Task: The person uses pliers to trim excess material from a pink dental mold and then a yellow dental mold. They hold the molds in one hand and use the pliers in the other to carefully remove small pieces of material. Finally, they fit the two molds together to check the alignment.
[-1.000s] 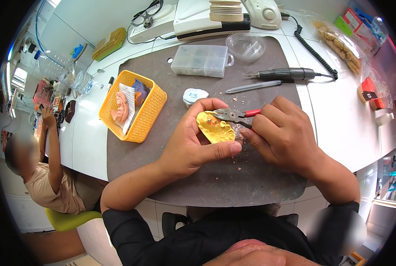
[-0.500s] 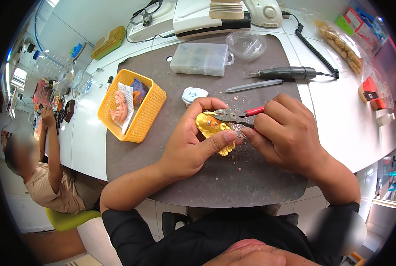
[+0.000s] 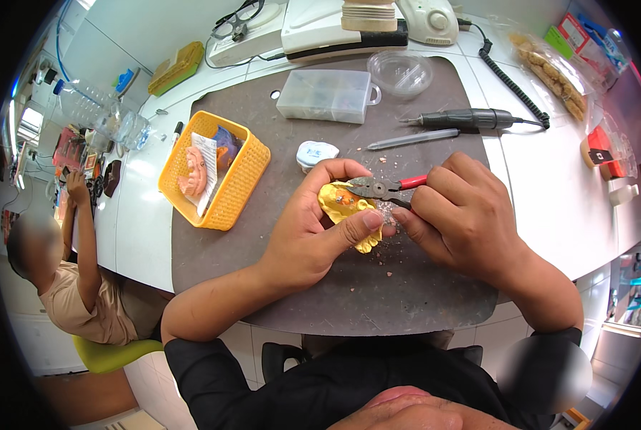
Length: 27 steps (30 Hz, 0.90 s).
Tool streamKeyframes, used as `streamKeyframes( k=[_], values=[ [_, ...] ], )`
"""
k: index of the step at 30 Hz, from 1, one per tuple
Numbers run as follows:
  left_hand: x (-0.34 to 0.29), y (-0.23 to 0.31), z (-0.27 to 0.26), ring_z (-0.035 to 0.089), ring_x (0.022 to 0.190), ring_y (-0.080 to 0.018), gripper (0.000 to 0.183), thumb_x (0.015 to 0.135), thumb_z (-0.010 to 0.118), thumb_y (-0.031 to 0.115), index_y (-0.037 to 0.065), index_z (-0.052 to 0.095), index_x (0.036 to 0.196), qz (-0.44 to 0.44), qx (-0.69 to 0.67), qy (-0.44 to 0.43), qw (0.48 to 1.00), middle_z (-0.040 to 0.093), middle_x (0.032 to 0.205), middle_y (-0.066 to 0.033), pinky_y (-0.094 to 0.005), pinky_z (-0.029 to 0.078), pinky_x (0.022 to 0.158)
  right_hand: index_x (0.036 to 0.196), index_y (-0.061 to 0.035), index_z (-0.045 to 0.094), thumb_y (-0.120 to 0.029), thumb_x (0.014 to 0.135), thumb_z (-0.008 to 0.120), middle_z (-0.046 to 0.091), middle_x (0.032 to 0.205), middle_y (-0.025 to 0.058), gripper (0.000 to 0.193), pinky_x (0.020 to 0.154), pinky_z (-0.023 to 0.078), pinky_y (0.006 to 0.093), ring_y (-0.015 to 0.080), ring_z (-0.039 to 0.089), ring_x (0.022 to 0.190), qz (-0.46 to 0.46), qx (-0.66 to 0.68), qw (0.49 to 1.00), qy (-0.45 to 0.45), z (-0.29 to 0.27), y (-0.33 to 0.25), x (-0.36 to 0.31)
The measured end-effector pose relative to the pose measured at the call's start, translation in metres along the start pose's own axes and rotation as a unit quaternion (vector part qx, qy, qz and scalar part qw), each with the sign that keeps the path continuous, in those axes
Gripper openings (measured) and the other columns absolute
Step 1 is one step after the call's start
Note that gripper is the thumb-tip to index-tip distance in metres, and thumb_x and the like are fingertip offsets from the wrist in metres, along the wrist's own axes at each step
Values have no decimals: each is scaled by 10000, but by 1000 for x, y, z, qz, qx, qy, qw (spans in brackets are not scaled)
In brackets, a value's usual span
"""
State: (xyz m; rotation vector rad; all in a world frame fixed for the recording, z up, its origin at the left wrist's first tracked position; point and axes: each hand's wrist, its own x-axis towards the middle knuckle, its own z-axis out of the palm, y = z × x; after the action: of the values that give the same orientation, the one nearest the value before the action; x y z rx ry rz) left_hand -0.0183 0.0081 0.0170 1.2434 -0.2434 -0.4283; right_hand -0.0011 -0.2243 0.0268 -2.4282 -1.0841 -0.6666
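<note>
My left hand [image 3: 313, 222] is closed round a yellow dental cast [image 3: 338, 203], its thumb lying across the near side. An orange-pink patch with small metal bits shows on top of the cast. In my right hand [image 3: 464, 215] are pliers with red handles [image 3: 376, 188], gripped by the handles. Their jaws reach the far edge of the cast beside that patch; whether they are clamped on anything there is too small to tell. Crumbs and chips [image 3: 388, 251] lie scattered on the grey mat [image 3: 299, 308] below. A white block with blue writing [image 3: 316, 153] sits just beyond my left fingers.
A yellow basket [image 3: 245, 179] at left holds a pink dental model [image 3: 193, 173]. Farther back are a clear plastic case [image 3: 324, 97], a round clear tub [image 3: 401, 75], a black rotary handpiece [image 3: 467, 119] and a grey pen-like stick [image 3: 414, 139]. Another person [image 3: 95, 301] sits at far left.
Almost everything stays as it was. The cast and the pliers' jaws have shifted very slightly, with both hands keeping their holds.
</note>
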Motion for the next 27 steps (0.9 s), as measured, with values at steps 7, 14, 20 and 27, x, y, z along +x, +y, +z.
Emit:
streamKeyframes(
  k=[7,14,20,27],
  values=[
    [-1,-2,-2,724,1041,-198,451,1016,672,91,30,388,1362,3,-1,-13,1000,671,1169,-147,-287,596,861,746,-101,558,-196,808,825,535,746,44,290,596,440,381,248,524,704,-12,0,1000,1,-1,0,-1],
    [-1,2,-1,723,1045,-206,450,1019,666,89,27,390,1369,-12,4,-13,1000,673,1175,-154,-293,599,874,739,-104,554,-198,809,827,525,726,35,297,569,431,371,234,512,680,-19,-15,1000,1,-2,-1,-1],
    [1,0,-3,725,1045,-205,451,1017,668,89,26,394,1369,-17,-4,-12,1000,677,1173,-158,-295,602,870,733,-103,549,-199,802,831,523,726,36,305,568,433,371,234,512,680,-24,-25,999,2,-2,0,-2],
    [2,2,-4,725,1016,-187,448,1011,679,91,25,411,1363,-27,-30,-18,999,678,1167,-131,-289,603,859,734,-128,577,-217,802,790,529,727,7,239,575,481,356,214,542,706,-16,-36,999,9,-1,4,1]
  ],
)
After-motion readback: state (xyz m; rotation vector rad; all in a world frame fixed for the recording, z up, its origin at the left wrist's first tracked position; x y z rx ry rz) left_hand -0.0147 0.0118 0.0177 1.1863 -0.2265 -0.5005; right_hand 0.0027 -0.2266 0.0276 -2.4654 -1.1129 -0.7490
